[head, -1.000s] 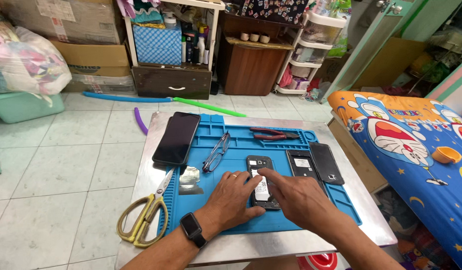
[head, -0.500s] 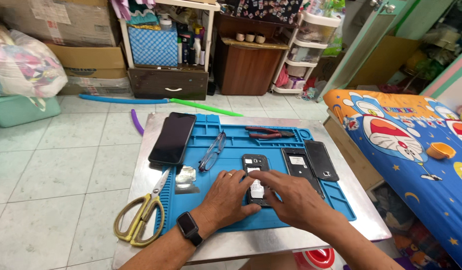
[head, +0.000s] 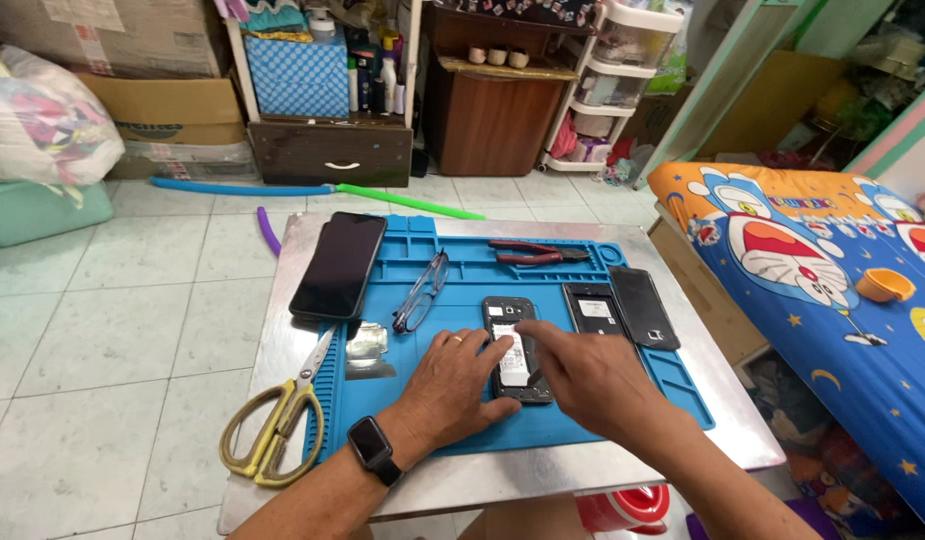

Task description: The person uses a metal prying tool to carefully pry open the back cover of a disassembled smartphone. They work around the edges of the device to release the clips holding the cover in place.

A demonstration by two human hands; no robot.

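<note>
Tabletop [head: 283, 500], left to right — yellow-handled scissors [head: 273, 425], large dark phone [head: 339, 265], eyeglasses [head: 421, 292], left hand [head: 453, 385] with flat, loose grip steadying the opened phone [head: 513, 345] mid-mat [head: 443, 250], right hand [head: 583, 375] fingertip-pressing its battery — back cover [head: 643, 305] beside.

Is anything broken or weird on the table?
The small black phone under both hands lies with its back off, insides showing. The yellow-handled scissors hang partly over the metal table's left edge. Nothing looks spilled.
</note>
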